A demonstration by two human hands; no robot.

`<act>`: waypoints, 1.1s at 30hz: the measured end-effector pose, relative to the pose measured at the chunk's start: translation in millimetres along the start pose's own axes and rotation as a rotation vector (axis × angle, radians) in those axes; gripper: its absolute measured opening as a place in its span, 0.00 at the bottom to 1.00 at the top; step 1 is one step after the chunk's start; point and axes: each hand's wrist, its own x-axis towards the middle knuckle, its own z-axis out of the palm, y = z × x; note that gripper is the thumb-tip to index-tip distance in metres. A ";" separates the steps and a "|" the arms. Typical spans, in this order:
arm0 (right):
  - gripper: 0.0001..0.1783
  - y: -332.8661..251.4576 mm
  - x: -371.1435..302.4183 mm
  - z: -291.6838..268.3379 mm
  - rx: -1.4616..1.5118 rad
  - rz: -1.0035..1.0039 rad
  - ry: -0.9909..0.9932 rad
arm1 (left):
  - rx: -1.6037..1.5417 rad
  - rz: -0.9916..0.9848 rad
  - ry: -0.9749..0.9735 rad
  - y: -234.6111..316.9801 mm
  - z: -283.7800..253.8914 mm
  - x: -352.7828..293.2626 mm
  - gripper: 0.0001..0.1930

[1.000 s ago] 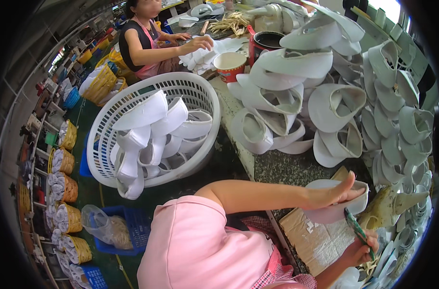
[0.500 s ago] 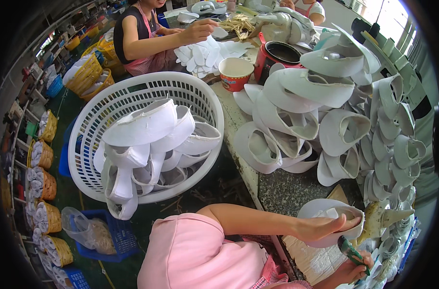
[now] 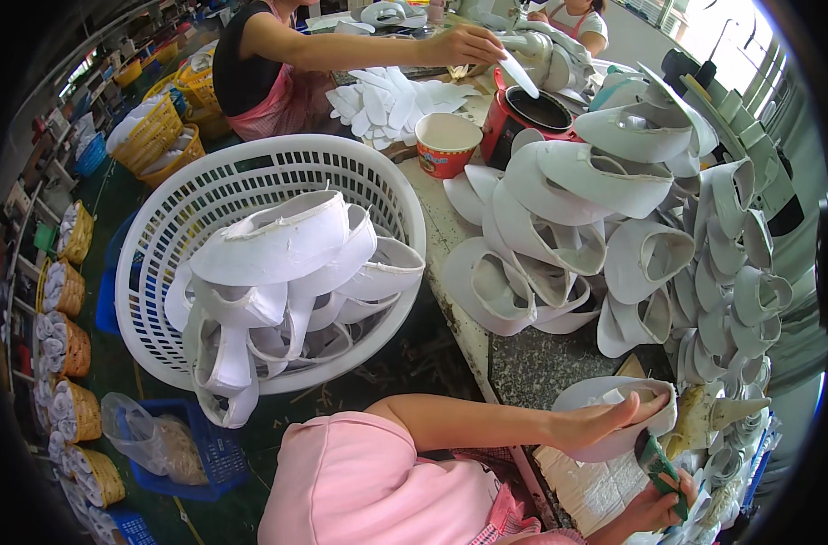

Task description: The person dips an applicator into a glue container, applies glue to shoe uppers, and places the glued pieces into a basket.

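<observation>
In the head view, holding a smooth white piece (image 3: pixel 597 450), curved like a shell, in the left hand (image 3: pixel 603 423), with straight fingers laid into its rough-rimmed opening. In the right hand (image 3: pixel 661 501), gripping a slim green brush (image 3: pixel 657 460) with curled fingers, close against the piece's lower edge. Poised over creased tan cardboard (image 3: pixel 582 488) on a speckled, stone-like worktop (image 3: pixel 536 365), near a stained, cone-tipped form (image 3: pixel 700 416). Farther along, heaped with stiff, hollow white shells (image 3: pixel 648 261). Leftward, filled with similar ones inside a round, slotted plastic basket (image 3: pixel 411 218).
</observation>
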 end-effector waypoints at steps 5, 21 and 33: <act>0.14 0.8 -9.4 -4.3 -0.139 -0.034 0.001 | 0.114 0.017 0.034 2.0 5.3 -1.2 0.44; 0.13 -46.7 -39.6 -26.9 -0.100 0.003 0.161 | 0.157 -0.031 -0.041 4.3 78.5 -7.5 0.48; 0.11 -51.3 -72.4 -68.4 0.093 0.026 0.267 | 0.440 -0.150 -0.117 34.9 126.4 -25.2 0.50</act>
